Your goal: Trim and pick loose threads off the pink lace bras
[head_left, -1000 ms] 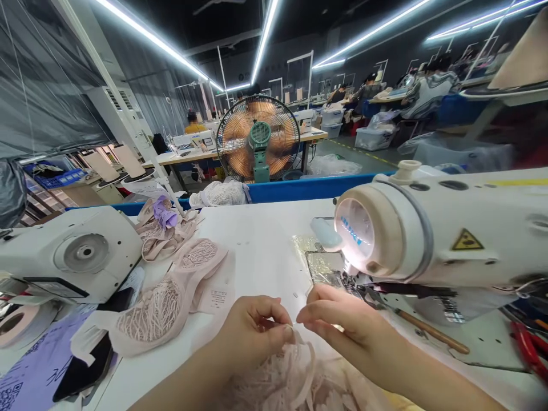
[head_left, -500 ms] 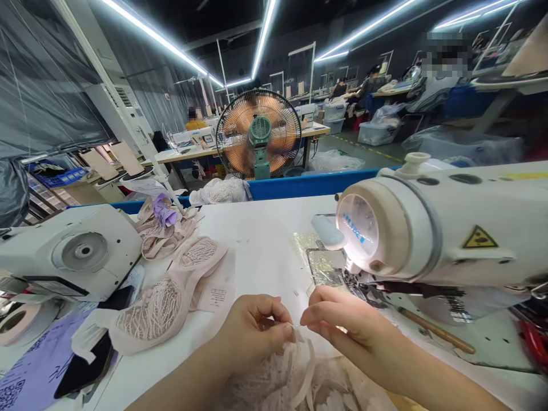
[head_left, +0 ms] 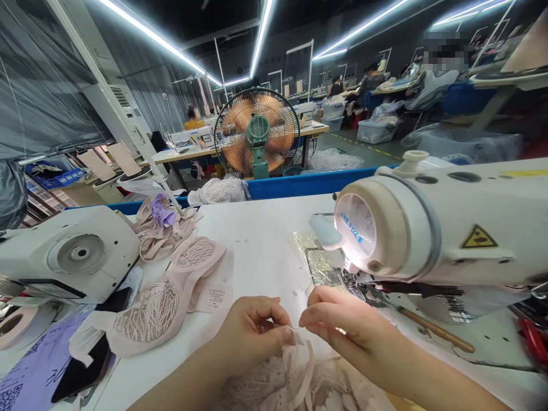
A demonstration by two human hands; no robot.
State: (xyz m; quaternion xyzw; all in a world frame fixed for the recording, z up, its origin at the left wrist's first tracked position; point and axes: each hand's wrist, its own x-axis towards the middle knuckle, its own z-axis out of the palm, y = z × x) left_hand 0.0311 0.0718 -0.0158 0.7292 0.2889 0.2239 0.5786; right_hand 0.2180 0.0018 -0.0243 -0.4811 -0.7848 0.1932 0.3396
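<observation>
Low in the middle, my left hand (head_left: pixel 261 328) pinches the edge of a beige lace garment (head_left: pixel 274 379), whose thin straps hang below the fingers. Close on its right, my right hand (head_left: pixel 342 319) is closed in a pinch, fingertips almost meeting the left ones. A thin pale bit, perhaps a thread or strap end, spans the small gap between them; its kind is too small to tell. To the left a beige lace bra (head_left: pixel 148 311) lies on the white table (head_left: pixel 261 245). The sewing machine (head_left: pixel 428 228) stands beside my right hand, its lamp lit.
A second white machine (head_left: pixel 81 251) stands at left, near a black phone (head_left: pixel 83 371) and purple paper (head_left: pixel 38 359). More beige garments (head_left: pixel 165 234) lie behind the bra. A wooden-handled tool (head_left: pixel 436 330) rests at right. Beyond the table stands a large fan (head_left: pixel 258 131).
Both hands keep nearly the same pinch on the garment. The whole view has shifted very slightly; nothing has been let go or picked up.
</observation>
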